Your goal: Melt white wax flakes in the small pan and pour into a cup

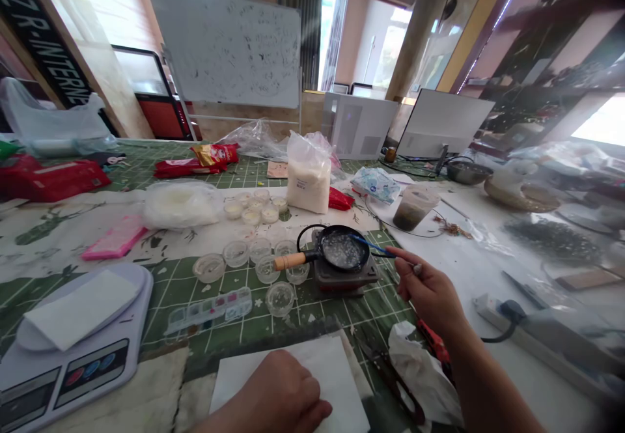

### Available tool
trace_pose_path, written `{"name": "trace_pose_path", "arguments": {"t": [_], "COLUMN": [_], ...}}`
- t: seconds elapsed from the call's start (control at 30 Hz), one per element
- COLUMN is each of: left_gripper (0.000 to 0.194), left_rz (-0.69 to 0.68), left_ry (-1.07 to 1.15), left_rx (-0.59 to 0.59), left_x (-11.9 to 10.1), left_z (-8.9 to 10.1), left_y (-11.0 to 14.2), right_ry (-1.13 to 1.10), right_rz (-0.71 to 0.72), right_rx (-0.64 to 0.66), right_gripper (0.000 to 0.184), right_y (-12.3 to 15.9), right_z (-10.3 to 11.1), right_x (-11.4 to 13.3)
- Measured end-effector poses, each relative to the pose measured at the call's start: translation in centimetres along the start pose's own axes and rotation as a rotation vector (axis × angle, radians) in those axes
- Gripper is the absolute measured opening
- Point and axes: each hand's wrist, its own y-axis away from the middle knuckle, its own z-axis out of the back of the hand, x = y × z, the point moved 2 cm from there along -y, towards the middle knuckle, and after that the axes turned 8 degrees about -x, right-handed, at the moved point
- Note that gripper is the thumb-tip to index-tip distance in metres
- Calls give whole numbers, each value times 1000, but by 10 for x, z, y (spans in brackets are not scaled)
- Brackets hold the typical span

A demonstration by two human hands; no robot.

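Note:
My right hand [424,283] grips a thin blue stick [374,245], whose far end reaches into a small black frying pan [344,249] with a wooden handle. Whitish pellets or bubbles in clear liquid cover the pan's bottom. Beneath the pan is a small dark hot plate [342,279]. My left hand [280,391] rests as a loose fist on a white sheet [336,374] at the front; its palm side is hidden. Several clear round cups [280,298] stand left of the pan, beside a pill-box-like case [209,310] with coloured contents.
A kitchen scale [141,309] with folded paper lies at left. Scissors [395,381] and crumpled tissue [405,351] are near my right forearm. Behind the pan stand a bag of white granules [308,182], several filled cups [251,215] and a plastic cup of dark stuff [413,210]. A power strip [493,309] lies right.

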Motion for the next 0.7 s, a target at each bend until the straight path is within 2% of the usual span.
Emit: {"name": "trace_pose_path", "arguments": {"t": [0.03, 0.07, 0.13, 0.17, 0.2, 0.3, 0.33, 0.43, 0.47, 0.5, 0.6, 0.63, 0.7], "left_gripper": [28, 28, 28, 28, 29, 29, 29, 30, 31, 32, 35, 36, 37], "left_rz": [-1, 0, 3, 1, 1, 1, 4, 7, 8, 5, 0, 1, 3], "left_ry": [3, 6, 14, 16, 16, 11, 12, 13, 9, 5, 6, 11, 14], "left_rx": [-1, -4, -11, -14, -17, -15, -10, 2, 0, -6, -21, -21, -18], "left_x": [0, 0, -1, -1, -1, -2, -1, 0, 0, 0, -1, -1, -1], "left_z": [0, 0, 0, 0, 0, 0, 0, -1, -1, -1, 0, 0, 0], "left_y": [0, 0, 0, 1, 1, 2, 1, 0, 0, 0, 1, 1, 1], "right_ry": [14, 25, 20, 7, -7, -31, -26, 18, 33, 46, 59, 58, 50], "right_rz": [1, 14, 45, 46, 36, -21, -17, 41, 50, 47, 15, 27, 75], "right_rx": [-15, 31, 196, 232, 206, -18, -26, 157, 172, 127, -128, -140, -62], "right_gripper": [59, 58, 57, 57, 58, 62, 62, 58, 56, 55, 52, 51, 49], "right_y": [0, 1, 3, 3, 3, 2, 2, 3, 4, 4, 4, 4, 5], "right_z": [0, -1, -5, -5, -4, 3, 4, 3, 4, 6, 14, 15, 13], "right_x": [0, 1, 2, 3, 3, 3, 3, 5, 6, 7, 10, 11, 11]}}
